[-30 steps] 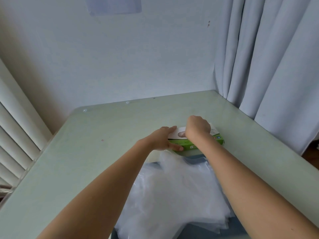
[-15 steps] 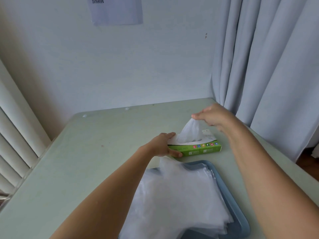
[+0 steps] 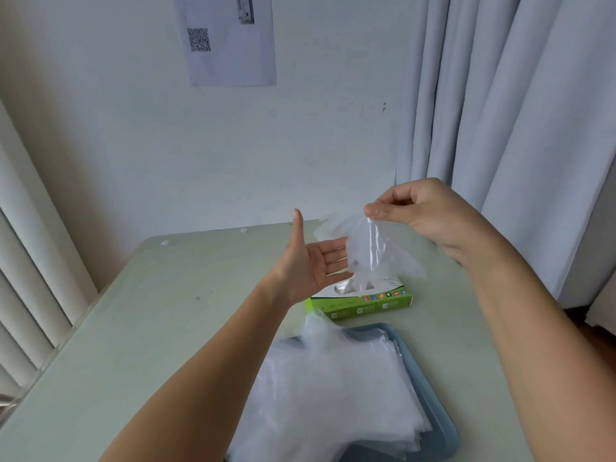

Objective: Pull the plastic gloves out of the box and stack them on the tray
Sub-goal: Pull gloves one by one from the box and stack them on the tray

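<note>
above the green box (image 3: 361,303) my right hand (image 3: 430,216) pinches a clear glove (image 3: 370,251) hanging over the opening. my left hand (image 3: 308,265) is spread flat, palm up, beside it. nearer me, stacked gloves (image 3: 336,395) cover the blue tray (image 3: 440,418).

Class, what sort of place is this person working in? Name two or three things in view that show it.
Probably a plain indoor room set up as a workstation: a pale-green table against a white wall, grey curtains, and a sheet with a QR code stuck to that wall.
</note>
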### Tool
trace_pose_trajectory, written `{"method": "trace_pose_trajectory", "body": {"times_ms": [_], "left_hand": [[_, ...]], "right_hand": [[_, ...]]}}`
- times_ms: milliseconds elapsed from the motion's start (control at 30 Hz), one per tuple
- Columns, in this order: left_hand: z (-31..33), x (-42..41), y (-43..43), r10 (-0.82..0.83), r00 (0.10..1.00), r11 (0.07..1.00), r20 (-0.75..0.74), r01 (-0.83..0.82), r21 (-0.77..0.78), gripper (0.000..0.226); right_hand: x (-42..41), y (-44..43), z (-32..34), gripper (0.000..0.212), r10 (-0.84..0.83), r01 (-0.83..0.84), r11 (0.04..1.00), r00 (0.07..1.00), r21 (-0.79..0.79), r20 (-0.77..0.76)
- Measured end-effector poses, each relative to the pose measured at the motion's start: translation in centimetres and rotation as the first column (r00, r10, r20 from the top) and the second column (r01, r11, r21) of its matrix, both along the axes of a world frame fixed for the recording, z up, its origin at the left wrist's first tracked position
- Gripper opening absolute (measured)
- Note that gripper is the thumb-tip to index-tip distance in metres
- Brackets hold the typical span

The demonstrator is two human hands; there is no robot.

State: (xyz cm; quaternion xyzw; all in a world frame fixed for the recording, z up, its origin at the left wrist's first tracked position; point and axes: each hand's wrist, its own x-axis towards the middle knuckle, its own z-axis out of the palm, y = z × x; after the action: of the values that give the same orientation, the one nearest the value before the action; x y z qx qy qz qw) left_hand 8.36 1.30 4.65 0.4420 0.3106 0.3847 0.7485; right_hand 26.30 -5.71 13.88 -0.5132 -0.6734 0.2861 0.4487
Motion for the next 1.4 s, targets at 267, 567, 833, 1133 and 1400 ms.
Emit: {"method": "trace_pose_trajectory", "body": {"times_ms": [267, 567, 833, 1133, 1400], "left_hand": [[2.9, 0.4, -5.2, 0.040, 0.998, 0.934, -0.041, -0.023, 0.357, 0.033], [5.0, -2.3, -8.0, -0.081, 0.992, 0.839, -0.092, 0.118, 0.532, 0.023], [5.8, -5.8, -10.2, 0.286, 0.879, 0.724, -0.381, 0.062, 0.687, 0.034], [1.3, -4.9, -12.2, 0.693, 0.656, 0.542, -0.299, -0.201, 0.816, 0.021], [-0.2, -5.5, -12.9, 0.702, 0.588, 0.643, -0.403, -0.280, 0.712, 0.015]], "right_hand": [[0.1, -3.9, -1.3, 0.034, 0.046, -0.041, 0.998, 0.994, 0.047, -0.099], [-1.4, -5.7, -11.0, 0.116, 0.048, -0.752, 0.566, 0.440, -0.339, -0.897], [-2.0, -7.8, -10.7, 0.055, 0.020, -0.381, 0.909, 0.446, -0.169, -0.895], [-1.4, -8.3, -10.4, 0.007, -0.150, 0.078, 0.987, 0.746, -0.139, -0.649], [-0.2, -6.0, -10.8, 0.006, -0.246, 0.127, 0.956, 0.840, -0.265, -0.483]]}}
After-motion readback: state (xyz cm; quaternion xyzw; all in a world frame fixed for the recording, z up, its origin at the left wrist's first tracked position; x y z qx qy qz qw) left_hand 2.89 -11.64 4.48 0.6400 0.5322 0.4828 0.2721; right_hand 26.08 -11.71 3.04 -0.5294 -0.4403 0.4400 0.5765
